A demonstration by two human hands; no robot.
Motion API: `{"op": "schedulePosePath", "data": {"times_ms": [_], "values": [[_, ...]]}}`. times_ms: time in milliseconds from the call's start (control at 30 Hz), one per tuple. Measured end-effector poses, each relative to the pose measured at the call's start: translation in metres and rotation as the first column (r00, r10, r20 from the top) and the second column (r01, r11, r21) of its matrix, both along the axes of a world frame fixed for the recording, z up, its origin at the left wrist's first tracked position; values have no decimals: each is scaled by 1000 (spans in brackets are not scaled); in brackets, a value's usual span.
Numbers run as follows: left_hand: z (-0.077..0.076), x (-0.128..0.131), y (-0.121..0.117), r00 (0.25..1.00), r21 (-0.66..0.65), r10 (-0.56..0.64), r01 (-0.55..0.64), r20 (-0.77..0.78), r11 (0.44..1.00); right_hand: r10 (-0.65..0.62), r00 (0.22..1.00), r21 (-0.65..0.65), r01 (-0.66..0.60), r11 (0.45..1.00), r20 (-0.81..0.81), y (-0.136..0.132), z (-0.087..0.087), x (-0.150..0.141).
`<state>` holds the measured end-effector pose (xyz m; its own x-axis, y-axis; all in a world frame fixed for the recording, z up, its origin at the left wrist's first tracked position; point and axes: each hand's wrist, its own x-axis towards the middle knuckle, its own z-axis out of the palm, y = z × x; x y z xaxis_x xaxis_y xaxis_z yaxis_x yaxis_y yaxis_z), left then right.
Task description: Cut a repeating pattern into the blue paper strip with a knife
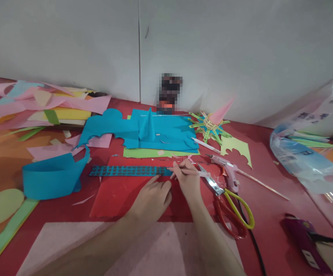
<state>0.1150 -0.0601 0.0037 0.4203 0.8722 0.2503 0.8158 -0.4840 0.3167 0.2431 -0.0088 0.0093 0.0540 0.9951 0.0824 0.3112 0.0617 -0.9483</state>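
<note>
A long blue paper strip (120, 171) covered in rows of dark drawn marks lies across a red sheet (111, 199). My right hand (189, 180) is closed around a slim pen (193, 172), its tip touching the strip near the right end. With its fingertips, my left hand (153, 195) presses on the strip just left of the pen tip. The fingers of that hand are partly bent and hold nothing I can see. Scissors (216, 188) with one yellow and one red handle lie right of my right hand, next to a pink glue gun (226, 168).
Behind the strip are blue sheets (177, 132) with a small blue cone (147, 128). A curled blue band (48, 178) and piled paper scraps (68, 105) are left. A star-shaped piece with a pink cone (223, 111), a plastic bag (301, 153) and a purple device (307, 241) are right.
</note>
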Motion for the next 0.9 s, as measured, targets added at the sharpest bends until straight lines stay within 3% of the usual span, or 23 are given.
{"op": "schedulePosePath", "data": {"times_ms": [900], "values": [[1,0,-1,999,0,5,-5,36,1000,-60,997,5,60,998,53,0,2,-1]]}}
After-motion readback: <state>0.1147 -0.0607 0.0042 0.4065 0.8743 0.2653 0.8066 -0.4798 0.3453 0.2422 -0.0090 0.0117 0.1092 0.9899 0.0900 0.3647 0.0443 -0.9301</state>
